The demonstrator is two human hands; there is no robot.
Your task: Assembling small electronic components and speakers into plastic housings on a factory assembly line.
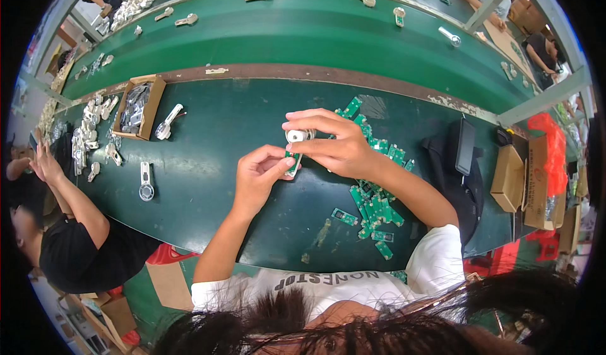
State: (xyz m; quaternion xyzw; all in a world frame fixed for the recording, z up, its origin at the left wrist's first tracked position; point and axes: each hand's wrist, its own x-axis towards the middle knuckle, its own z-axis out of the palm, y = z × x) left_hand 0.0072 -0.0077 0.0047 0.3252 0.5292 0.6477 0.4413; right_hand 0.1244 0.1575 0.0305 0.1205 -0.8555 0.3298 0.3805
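Note:
In front of my chest, both hands hold a small white round-headed housing with a short handle. A green circuit board shows in the handle. Gripping the handle end, my left hand has its thumb against the board. My right hand is closed about the round head, fingers over the top and thumb below. Part of the housing is hidden behind the fingers. Beside and below my right forearm lies a loose pile of green circuit boards.
Left on the green table are a cardboard box of small grey parts, two separate white housings and a heap of others. Beyond runs a green conveyor belt carrying spaced housings. A co-worker sits left; a black bag lies right.

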